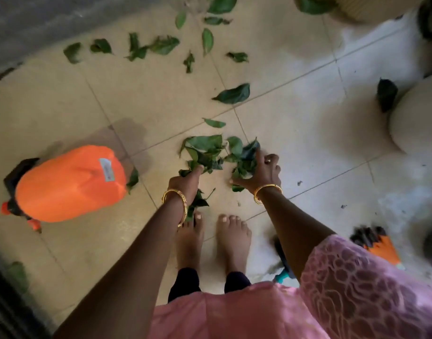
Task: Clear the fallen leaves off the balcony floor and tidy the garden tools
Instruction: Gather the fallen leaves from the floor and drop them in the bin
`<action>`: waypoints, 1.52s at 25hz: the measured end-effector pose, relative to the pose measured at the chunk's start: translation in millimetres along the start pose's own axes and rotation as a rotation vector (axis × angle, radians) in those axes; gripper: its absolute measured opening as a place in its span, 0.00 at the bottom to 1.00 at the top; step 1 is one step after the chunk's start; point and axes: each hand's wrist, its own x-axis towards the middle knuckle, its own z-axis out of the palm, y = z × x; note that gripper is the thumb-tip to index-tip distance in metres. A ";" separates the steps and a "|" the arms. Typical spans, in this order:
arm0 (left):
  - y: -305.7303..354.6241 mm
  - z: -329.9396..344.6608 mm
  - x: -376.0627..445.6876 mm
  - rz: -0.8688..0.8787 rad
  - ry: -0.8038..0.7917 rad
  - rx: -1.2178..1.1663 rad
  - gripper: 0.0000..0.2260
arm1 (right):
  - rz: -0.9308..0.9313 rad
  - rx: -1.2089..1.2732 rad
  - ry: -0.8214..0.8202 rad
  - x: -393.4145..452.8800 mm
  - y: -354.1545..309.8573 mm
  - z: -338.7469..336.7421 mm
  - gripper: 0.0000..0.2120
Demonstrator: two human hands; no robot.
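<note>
She is bent over the tiled floor [283, 133] with both hands down in a heap of leaves [210, 152] at the middle of the frame, just ahead of her bare feet [232, 238]. This is the gathering step: the left hand [185, 184] has its grip curled round a clump of leaves, some of them hanging below the wrist, and the right hand [261, 174] has its fingers closed over the right side of the heap, thumb tucked under a leaf. A gold bangle [267, 192] sits on each wrist.

The job looks far from finished, to my eye. Loose leaves [161, 45] lie scattered across the upper part of the frame, one bigger leaf [234, 94] sits alone above the heap, and another shows at the lower left edge.

The tools are untouched: an orange sprayer [70, 184] lies tipped on its side at the left, and an orange-and-black tool [379, 245] (blurred, perhaps a small rake or brush) lies at the lower right, beside pale plant pots [415, 118].

Next she would need to press the two handfuls together, lift them without shedding, and carry them to a bin, which I cannot see from here.
</note>
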 end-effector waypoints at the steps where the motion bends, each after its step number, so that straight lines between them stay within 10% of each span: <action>1: -0.8 2.7 9.8 0.006 0.002 0.024 0.32 | 0.006 0.002 0.055 2.2 0.6 10.1 0.52; 4: -4.4 2.9 18.5 0.003 0.009 0.084 0.32 | 0.025 0.038 0.138 -0.3 -0.4 30.4 0.52; 9: -11.9 4.0 -0.8 -0.031 -0.005 0.130 0.27 | -0.027 0.162 0.269 -11.6 15.5 37.5 0.21; 14: -8.3 11.2 -20.6 -0.056 -0.052 0.188 0.30 | -0.004 0.336 0.278 -17.0 22.7 26.1 0.11; 19: -0.6 32.9 -61.1 0.018 -0.130 0.186 0.30 | -0.045 0.667 0.062 -76.3 -6.2 4.5 0.02; 29: -10.1 32.8 -60.9 0.177 0.080 0.233 0.16 | 0.179 1.119 -0.326 -102.9 -29.5 -20.6 0.23; 33: -7.4 25.5 -40.7 0.114 0.067 0.309 0.17 | 0.047 0.430 0.087 -54.1 -9.2 -11.1 0.21; 38: -7.0 19.3 -15.1 0.092 0.026 0.300 0.21 | -0.220 -0.168 0.071 5.3 5.1 3.4 0.38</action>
